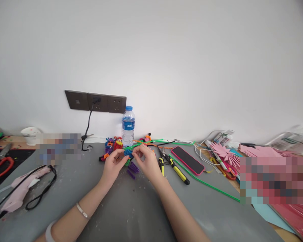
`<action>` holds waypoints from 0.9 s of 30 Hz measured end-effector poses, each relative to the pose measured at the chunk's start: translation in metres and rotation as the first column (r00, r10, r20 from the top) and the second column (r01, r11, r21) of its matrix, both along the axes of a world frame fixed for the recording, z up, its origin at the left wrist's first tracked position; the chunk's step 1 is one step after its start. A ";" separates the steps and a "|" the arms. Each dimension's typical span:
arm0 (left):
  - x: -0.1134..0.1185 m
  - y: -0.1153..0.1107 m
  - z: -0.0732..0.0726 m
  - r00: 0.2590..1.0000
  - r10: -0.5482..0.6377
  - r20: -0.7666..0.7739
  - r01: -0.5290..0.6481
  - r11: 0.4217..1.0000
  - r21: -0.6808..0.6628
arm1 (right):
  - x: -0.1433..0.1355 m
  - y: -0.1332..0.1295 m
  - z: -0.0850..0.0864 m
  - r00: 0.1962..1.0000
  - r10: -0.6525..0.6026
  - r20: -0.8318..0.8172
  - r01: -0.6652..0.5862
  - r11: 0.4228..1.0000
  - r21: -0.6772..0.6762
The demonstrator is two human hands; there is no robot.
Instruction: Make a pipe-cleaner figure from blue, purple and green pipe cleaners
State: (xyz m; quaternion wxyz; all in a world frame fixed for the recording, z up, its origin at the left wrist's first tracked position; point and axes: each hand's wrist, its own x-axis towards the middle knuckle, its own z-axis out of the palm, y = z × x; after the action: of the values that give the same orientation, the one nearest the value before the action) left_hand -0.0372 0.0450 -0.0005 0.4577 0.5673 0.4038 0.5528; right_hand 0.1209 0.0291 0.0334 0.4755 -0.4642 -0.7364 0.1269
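Note:
A small blue fuzzy piece (pixel 128 153) is between my two hands, above the grey mat. My left hand (pixel 114 163) pinches its left side with thumb and fingers. From the right, my right hand (pixel 145 160) has its fingertips closed on the same piece. Green fuzzy stems (pixel 133 146) stick out just behind the fingers. Purple fuzzy pieces (pixel 133 169) lie on the mat below the hands. Colourful fuzzy figures (pixel 111 146) sit behind my left hand, and a water bottle (pixel 128 129) stands upright behind both hands.
Yellow-black pliers (pixel 178 172), a pink-edged phone (pixel 187 160) and a long green stem (pixel 209 185) lie to the right. Pink folded paper (pixel 226 154) is farther right. A pink glue gun (pixel 21 193) with its black cable and red-handled scissors (pixel 5 168) lie left.

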 end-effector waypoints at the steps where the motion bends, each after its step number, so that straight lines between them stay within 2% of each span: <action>1: 0.000 0.000 0.000 1.000 0.001 -0.006 -0.001 1.000 0.002 | 0.000 0.000 0.000 1.000 0.002 -0.005 -0.002 1.000 -0.007; 7: -0.001 0.003 -0.002 0.999 0.013 0.033 -0.013 1.000 -0.009 | -0.005 -0.001 -0.001 1.000 0.007 -0.016 -0.007 1.000 -0.017; 12: 0.000 0.003 -0.001 0.999 0.009 0.036 -0.008 0.999 -0.031 | -0.006 -0.002 -0.001 0.997 -0.073 0.026 0.072 0.997 0.031; 27: -0.002 0.004 -0.001 0.999 -0.005 0.051 0.008 0.998 -0.061 | -0.007 -0.002 -0.002 0.998 -0.059 0.003 0.059 0.998 -0.003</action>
State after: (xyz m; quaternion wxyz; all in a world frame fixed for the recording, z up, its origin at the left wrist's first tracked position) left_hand -0.0393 0.0486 -0.0018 0.4867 0.5403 0.4067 0.5530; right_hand 0.1139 0.0271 0.0317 0.4773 -0.4867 -0.7228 0.1135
